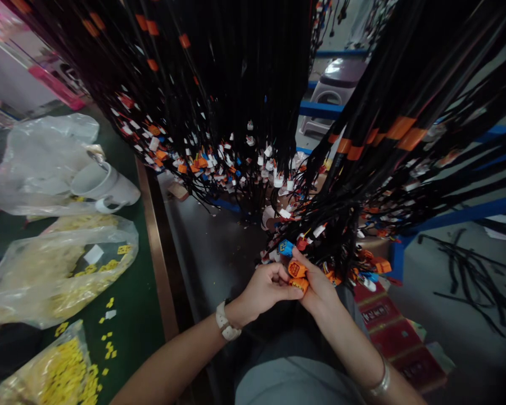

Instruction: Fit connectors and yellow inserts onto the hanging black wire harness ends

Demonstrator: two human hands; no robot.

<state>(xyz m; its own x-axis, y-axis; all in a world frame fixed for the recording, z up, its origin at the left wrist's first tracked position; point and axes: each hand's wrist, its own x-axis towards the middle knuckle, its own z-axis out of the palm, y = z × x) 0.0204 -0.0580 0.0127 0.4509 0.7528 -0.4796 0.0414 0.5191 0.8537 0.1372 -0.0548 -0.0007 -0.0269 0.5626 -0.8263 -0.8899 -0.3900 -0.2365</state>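
A green bench (pixel 135 315) edged with a brown strip (pixel 160 264) is seen at left, strewn with clear bags (pixel 46 163) and small yellow parts (pixel 67 371). A grey floor (pixel 447 315) is shown at right, crossed by blue rack bars (pixel 459 216). A grey stool (pixel 335 84) is placed beyond. Red cartons (pixel 396 332) are stacked low. Dim light is cast.

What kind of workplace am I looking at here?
Most likely a wire-harness assembly shop. Hanging bundles of black cables end in small connectors, both hands work on orange connectors, and bags of yellow clips lie on the green bench.
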